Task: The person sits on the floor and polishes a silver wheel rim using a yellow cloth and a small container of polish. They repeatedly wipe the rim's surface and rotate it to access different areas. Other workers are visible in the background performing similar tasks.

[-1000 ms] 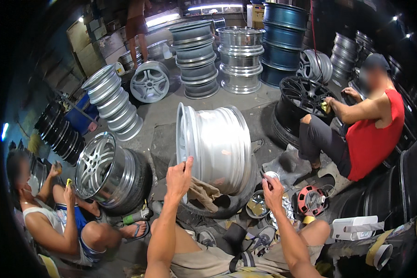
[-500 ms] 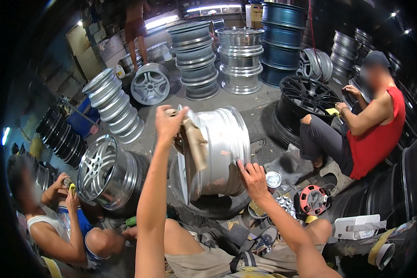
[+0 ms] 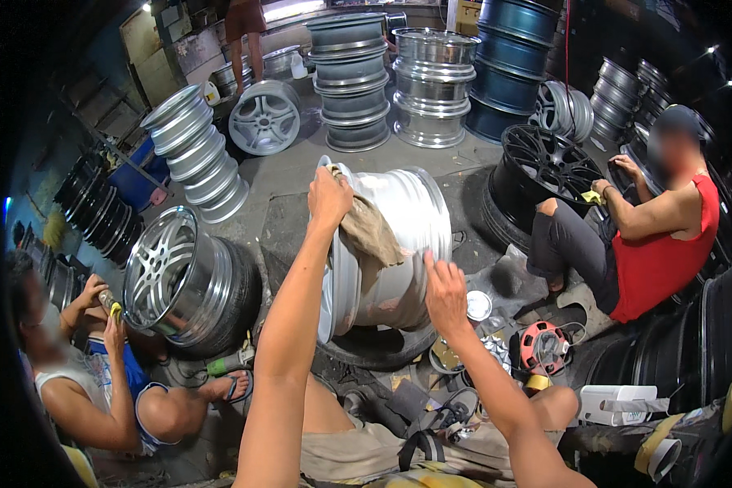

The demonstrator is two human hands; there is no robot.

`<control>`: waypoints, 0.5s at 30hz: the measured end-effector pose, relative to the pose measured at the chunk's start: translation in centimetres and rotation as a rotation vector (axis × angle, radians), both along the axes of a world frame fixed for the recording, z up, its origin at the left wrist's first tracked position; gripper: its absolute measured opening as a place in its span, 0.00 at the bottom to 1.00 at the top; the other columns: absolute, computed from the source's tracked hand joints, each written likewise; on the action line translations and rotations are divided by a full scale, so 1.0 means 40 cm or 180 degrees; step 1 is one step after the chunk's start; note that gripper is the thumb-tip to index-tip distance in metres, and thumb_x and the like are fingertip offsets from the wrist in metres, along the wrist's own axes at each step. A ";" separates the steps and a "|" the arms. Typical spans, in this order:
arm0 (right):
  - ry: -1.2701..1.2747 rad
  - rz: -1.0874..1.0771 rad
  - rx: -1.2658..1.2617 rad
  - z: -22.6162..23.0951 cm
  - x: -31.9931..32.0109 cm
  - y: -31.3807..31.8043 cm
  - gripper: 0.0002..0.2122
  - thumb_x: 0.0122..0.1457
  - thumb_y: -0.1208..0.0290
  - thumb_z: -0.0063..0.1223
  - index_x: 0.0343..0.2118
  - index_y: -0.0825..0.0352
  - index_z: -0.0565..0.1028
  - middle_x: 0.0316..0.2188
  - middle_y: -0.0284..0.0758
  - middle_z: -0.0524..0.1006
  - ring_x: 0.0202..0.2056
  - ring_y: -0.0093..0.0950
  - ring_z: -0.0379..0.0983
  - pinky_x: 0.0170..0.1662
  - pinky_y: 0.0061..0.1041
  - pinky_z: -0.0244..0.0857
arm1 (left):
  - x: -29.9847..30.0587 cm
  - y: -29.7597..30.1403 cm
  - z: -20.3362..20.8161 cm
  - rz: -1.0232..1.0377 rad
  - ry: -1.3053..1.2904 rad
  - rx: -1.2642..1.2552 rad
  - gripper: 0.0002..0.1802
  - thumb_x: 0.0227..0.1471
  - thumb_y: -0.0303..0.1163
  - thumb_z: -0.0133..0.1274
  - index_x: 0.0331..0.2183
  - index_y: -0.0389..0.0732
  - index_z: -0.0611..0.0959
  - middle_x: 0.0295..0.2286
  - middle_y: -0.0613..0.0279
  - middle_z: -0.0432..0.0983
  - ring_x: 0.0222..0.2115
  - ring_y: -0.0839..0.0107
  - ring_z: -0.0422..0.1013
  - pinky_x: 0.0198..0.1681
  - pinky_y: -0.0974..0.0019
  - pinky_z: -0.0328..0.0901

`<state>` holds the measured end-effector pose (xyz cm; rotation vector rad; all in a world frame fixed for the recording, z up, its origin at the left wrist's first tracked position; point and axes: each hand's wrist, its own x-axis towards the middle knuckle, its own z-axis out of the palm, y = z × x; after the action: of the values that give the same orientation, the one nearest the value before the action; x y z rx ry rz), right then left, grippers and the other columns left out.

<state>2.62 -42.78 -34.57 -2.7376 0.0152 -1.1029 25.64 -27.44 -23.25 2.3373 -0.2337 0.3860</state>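
Note:
A silver wheel rim (image 3: 411, 213) stands on its edge in front of me, its barrel showing dull greyish-pink patches low down. Beneath it lies a black tire (image 3: 382, 355). My left hand (image 3: 331, 199) is closed on a tan cloth (image 3: 372, 228), which drapes over the left side of the barrel. At the rim's right lip is my right hand (image 3: 446, 291), with its index finger stretched along the edge and nothing held. I cannot tell how firmly that finger touches.
An open can (image 3: 478, 306), a red cord reel (image 3: 545, 348) and a white container (image 3: 618, 403) sit to the right. A green angle grinder (image 3: 229, 363) lies left. Co-workers sit on both sides, near a polished rim (image 3: 207, 305) and a black rim (image 3: 537, 175). Stacked rims (image 3: 350, 89) stand behind.
My left hand has come down and right, and the cloth now lies across the barrel instead of hanging beside it. My right hand stays by the rim's lip. The view has tilted down.

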 end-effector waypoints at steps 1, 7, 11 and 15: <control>-0.0030 -0.0044 0.0039 0.014 0.019 0.002 0.21 0.55 0.81 0.50 0.55 0.74 0.71 0.29 0.37 0.68 0.33 0.35 0.67 0.38 0.34 0.61 | 0.001 0.001 0.002 0.0005 0.0031 0.0006 0.20 0.54 0.37 0.54 0.42 0.31 0.72 0.40 0.36 0.77 0.44 0.39 0.73 0.48 0.45 0.66; -0.0039 -0.0060 0.0208 -0.026 -0.028 0.039 0.21 0.57 0.81 0.47 0.55 0.76 0.70 0.29 0.40 0.68 0.33 0.38 0.67 0.38 0.35 0.61 | 0.000 0.012 -0.023 0.0011 -0.0121 -0.0010 0.20 0.55 0.39 0.54 0.42 0.33 0.73 0.40 0.36 0.77 0.44 0.38 0.72 0.47 0.44 0.65; -0.0100 -0.0194 0.0362 0.007 0.016 0.032 0.20 0.58 0.82 0.46 0.55 0.77 0.70 0.28 0.42 0.68 0.33 0.40 0.67 0.38 0.36 0.61 | 0.007 -0.002 -0.016 -0.0042 -0.0184 0.0004 0.20 0.54 0.35 0.55 0.41 0.30 0.71 0.36 0.35 0.78 0.41 0.39 0.74 0.46 0.45 0.67; -0.0002 -0.0265 0.0428 -0.039 -0.045 0.065 0.20 0.57 0.81 0.46 0.55 0.75 0.71 0.29 0.41 0.68 0.34 0.39 0.67 0.37 0.36 0.59 | 0.004 0.007 -0.022 -0.0059 -0.0205 -0.0135 0.20 0.54 0.36 0.55 0.41 0.31 0.72 0.37 0.34 0.77 0.41 0.38 0.73 0.46 0.44 0.66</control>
<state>0.81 -40.19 -36.12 -2.6382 0.1976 -1.0818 25.78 -27.16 -24.13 2.2818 -0.2753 0.4532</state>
